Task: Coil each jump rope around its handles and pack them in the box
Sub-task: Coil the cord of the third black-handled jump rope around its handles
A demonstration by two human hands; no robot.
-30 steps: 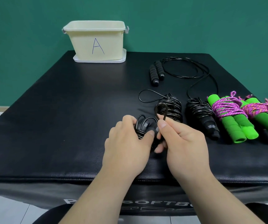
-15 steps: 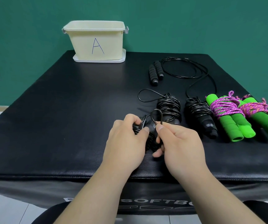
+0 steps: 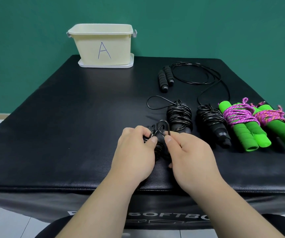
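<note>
My left hand (image 3: 135,152) grips a coiled black jump rope (image 3: 157,146) near the mat's front edge; its handles are mostly hidden under my fingers. My right hand (image 3: 189,155) pinches a small loop of that rope's cord (image 3: 164,127) sticking up above the bundle. Beside it to the right lie two more coiled black ropes (image 3: 179,117) (image 3: 212,124), the first with a loose loop trailing left. Two green-handled ropes wound in pink cord (image 3: 241,124) (image 3: 279,124) lie further right. An uncoiled black rope (image 3: 165,78) lies behind them. The cream box marked A (image 3: 104,47) stands at the back.
Everything rests on a black padded mat (image 3: 61,126) whose front edge is just below my wrists. The box stands on its white lid (image 3: 104,65) at the back edge. A green wall rises behind. The far right green rope reaches the frame's edge.
Both hands shifted slightly left and forward with the bundle. The loop pinched by my right hand has grown tighter and stands more upright above the coil.
</note>
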